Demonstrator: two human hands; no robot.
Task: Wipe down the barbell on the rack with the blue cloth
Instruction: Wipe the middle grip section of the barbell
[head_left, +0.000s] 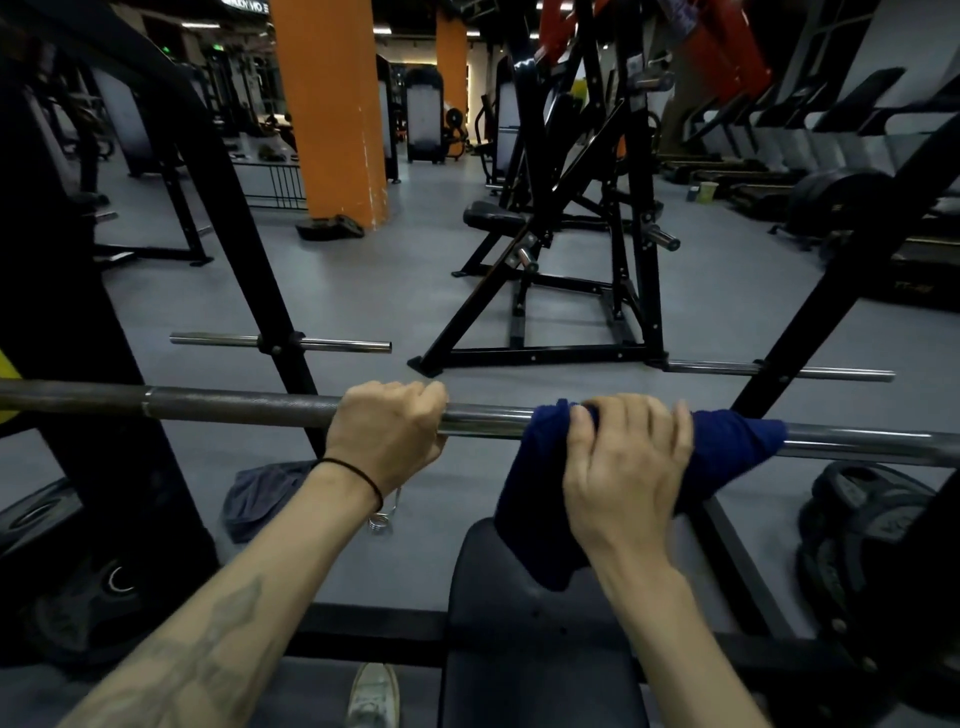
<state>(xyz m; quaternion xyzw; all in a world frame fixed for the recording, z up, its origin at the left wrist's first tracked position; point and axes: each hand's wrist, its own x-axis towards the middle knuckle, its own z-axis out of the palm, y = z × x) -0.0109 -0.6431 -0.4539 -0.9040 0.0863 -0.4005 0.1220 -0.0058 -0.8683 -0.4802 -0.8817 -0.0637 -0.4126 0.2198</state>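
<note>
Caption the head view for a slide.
Left hand grips the barbell while the right hand holds the blue cloth wrapped over it.

A dim gym with a grey floor (405, 270). Two orange pillars (332, 104) stand upper centre, black weight machines (571, 234) mid-frame, treadmills (779, 135) upper right, ceiling strip lights (200, 25) upper left.

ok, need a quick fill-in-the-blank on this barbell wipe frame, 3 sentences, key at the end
1. The right hand grips the ____ cloth wrapped around the barbell.
2. The left hand grips the ____ directly, with no cloth under it.
3. A black band circles the ____ wrist.

Missing words: blue; barbell; left
</note>
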